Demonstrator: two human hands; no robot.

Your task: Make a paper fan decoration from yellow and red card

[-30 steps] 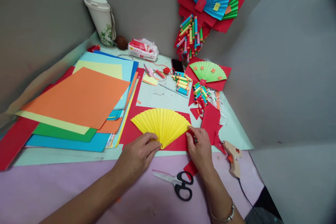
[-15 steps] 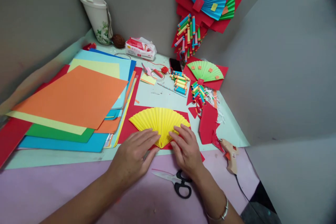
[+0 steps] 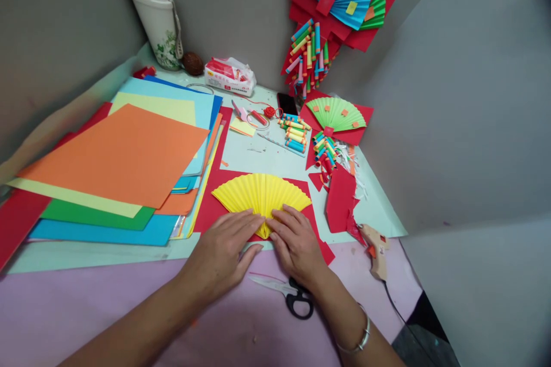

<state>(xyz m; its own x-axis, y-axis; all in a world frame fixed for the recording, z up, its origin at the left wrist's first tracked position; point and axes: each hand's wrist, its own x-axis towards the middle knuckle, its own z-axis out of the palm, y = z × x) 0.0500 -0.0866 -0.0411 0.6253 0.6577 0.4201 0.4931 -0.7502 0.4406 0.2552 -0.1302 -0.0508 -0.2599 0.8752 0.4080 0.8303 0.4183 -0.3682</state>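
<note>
A yellow pleated paper fan [image 3: 262, 192] lies spread on a sheet of red paper [image 3: 206, 209], its narrow end toward me. My left hand [image 3: 229, 246] lies across the fan's lower left, fingers stretched out and pressing on the pleats. From the other side, my right hand [image 3: 297, 241] presses on the lower right pleats with extended fingers. The fingertips of both hands nearly meet over the fan's lower middle and cover part of it. Just below the right hand, black-handled scissors [image 3: 298, 301] rest on the lilac surface, partly hidden by that wrist.
Coloured paper sheets [image 3: 116, 155] are stacked at left. A glue gun [image 3: 377, 252] with a cord lies at right, near red paper scraps [image 3: 341, 200]. Behind are small paper rolls [image 3: 295, 136], a green fan [image 3: 336, 113], a tissue pack [image 3: 230, 75] and a white cup [image 3: 157, 23].
My right hand has slid left along the fan, bringing its fingertips close to those of my left hand. The fan stays spread on the red paper.
</note>
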